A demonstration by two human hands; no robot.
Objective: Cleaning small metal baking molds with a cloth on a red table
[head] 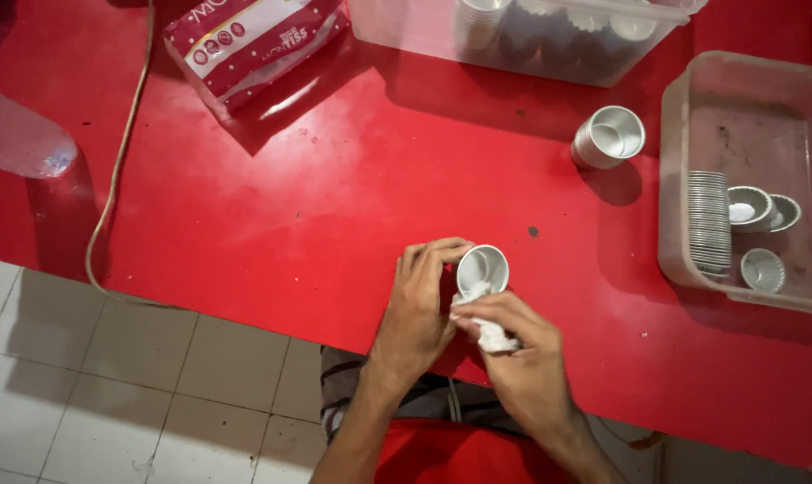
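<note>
Small round silver metal cup (483, 267) held above the red worktop (334, 197).
The left hand (421, 309) has its grip closed around the cup's side; the right hand (518, 354) pinches a crumpled white tissue (491, 333) against the rim (more stacked cups (607, 137) stand well apart, near a clear plastic tub (742, 108)).

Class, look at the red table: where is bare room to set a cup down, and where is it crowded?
Bare: the wide patch of red table between tissue pack, cord and left hand. Crowded: the right side, around the cup stack and clear tub.
</note>
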